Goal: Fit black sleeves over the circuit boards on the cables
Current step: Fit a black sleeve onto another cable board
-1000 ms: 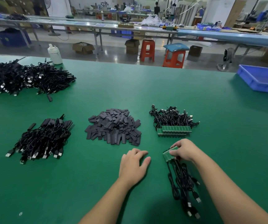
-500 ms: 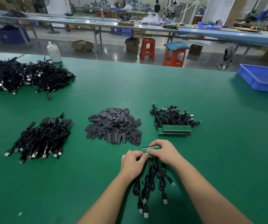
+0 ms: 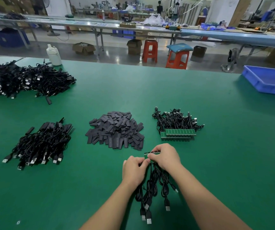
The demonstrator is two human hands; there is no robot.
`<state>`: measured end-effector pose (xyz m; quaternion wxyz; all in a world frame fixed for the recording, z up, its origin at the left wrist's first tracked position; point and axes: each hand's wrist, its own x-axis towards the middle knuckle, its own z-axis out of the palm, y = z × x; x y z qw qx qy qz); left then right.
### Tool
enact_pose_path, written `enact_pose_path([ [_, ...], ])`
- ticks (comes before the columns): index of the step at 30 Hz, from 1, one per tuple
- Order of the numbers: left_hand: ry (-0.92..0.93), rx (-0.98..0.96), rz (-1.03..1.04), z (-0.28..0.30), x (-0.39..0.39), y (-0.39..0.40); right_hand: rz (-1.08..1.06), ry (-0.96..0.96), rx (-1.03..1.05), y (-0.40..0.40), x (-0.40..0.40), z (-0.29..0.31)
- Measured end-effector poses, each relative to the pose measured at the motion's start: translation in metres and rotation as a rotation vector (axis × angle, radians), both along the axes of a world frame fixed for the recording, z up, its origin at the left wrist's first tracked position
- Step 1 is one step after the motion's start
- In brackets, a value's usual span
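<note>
Green circuit boards on a bunch of black cables are pinched between the left hand and right hand, close together, probably to separate one near the sleeves

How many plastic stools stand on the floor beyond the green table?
2. One bare red stool stands left; beside it, to the right, a stool with a blue cushion. Others may be hidden behind the far benches.

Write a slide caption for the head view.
Both hands hold a circuit-board strip near the sleeve pile.
</note>
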<state>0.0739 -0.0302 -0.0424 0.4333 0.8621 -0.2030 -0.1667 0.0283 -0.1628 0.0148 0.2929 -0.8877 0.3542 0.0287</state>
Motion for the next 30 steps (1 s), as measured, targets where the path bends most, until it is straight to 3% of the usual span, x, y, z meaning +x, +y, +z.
enact_pose_path([
  [5,-0.064,-0.028,0.035,0.005,-0.004,-0.003,-0.016,-0.015,-0.143,0.011,0.0,-0.007],
  [9,-0.062,-0.046,0.041,0.002,-0.002,-0.001,0.027,-0.062,-0.1,0.008,-0.003,-0.014],
  [14,0.116,-0.188,0.001,0.006,0.007,0.011,0.153,-0.053,0.032,-0.034,-0.018,-0.006],
  [18,0.213,-0.281,0.0,0.012,0.012,0.019,0.36,0.074,0.047,-0.071,-0.034,0.009],
  [22,0.239,-0.298,-0.01,0.013,0.011,0.019,0.395,0.187,-0.01,-0.091,-0.036,0.019],
  [26,0.247,-0.301,-0.009,0.011,0.01,0.018,0.368,0.138,-0.05,-0.092,-0.026,0.014],
  [30,0.224,-0.318,0.002,0.009,0.012,0.018,0.357,0.154,-0.291,-0.085,-0.023,0.003],
])
